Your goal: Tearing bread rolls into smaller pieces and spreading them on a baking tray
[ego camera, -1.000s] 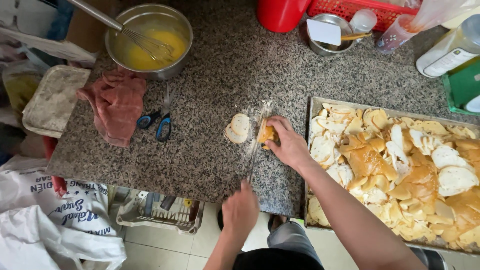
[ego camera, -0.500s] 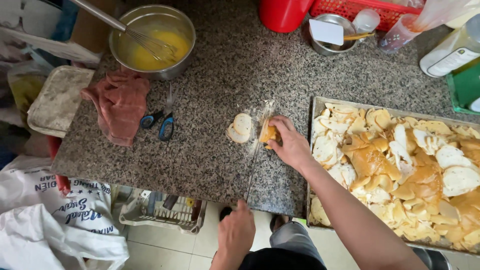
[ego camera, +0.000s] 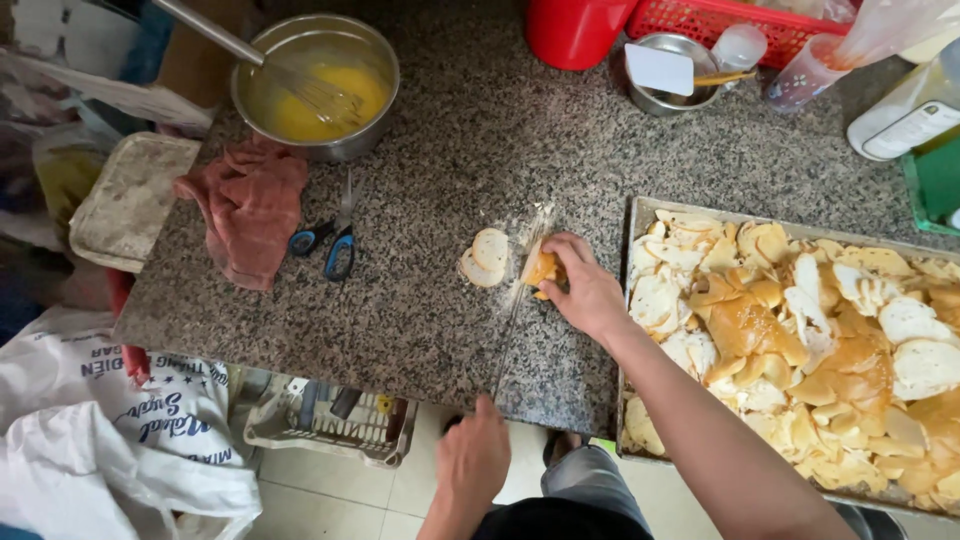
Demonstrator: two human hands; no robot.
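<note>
Granite counter; right hand clamped on bread piece, left hand gripping knife handle.

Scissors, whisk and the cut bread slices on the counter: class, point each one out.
Scissors (ego camera: 328,240), head view, on the blue handles.
Whisk (ego camera: 318,97), head view, on the wire loops in the bowl.
Cut bread slices (ego camera: 485,258), head view, on the upper slice's face.

Soft, even daylight fills the scene, fairly bright, with only faint shadows on the speckled counter. A mild sheen glints off the steel bowl. The long knife blade is motion-blurred and almost see-through. Edges bow slightly from the wide lens.
</note>
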